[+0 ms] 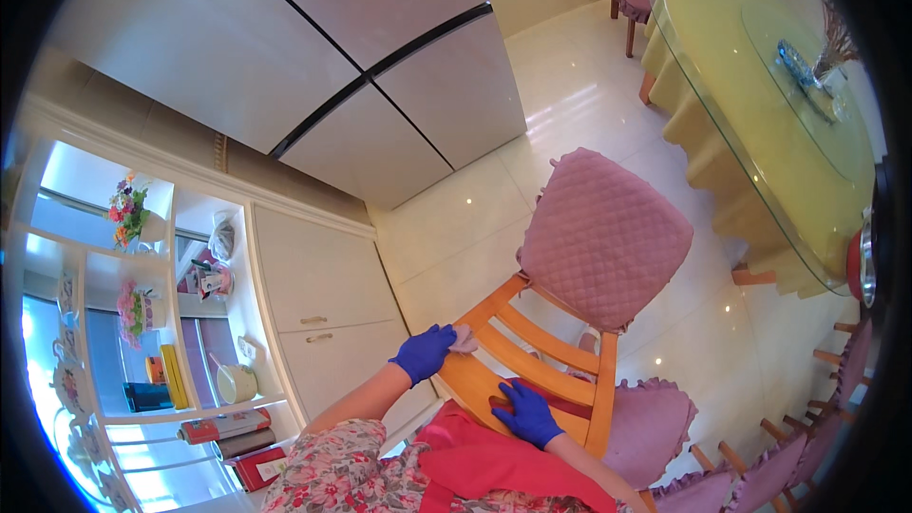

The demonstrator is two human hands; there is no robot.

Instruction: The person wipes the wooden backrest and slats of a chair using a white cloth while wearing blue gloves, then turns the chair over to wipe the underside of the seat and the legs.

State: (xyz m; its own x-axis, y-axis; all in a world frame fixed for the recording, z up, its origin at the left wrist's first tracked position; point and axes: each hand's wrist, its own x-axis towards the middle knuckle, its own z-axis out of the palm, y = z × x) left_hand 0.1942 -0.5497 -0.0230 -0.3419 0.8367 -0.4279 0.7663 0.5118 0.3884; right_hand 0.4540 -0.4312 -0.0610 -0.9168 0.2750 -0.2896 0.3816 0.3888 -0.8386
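A wooden chair with slatted back [545,370] stands right before me, its quilted pink seat cushion [605,235] tied on and facing away. My left hand [425,354], in a blue glove, is closed on a pale pink cloth [464,339] against the left side post of the chair's back. My right hand [528,415], also gloved in blue, grips the top rail at its cut-out handle hole. A red apron [491,459] over floral clothing lies close behind the rail.
A large refrigerator [320,64] stands ahead. White cabinets [324,263] and shelves with flowers and a pot [236,383] are left. At right stands a glass-topped table [755,121] with yellow cloth; more cushioned chairs [776,467] stand at lower right.
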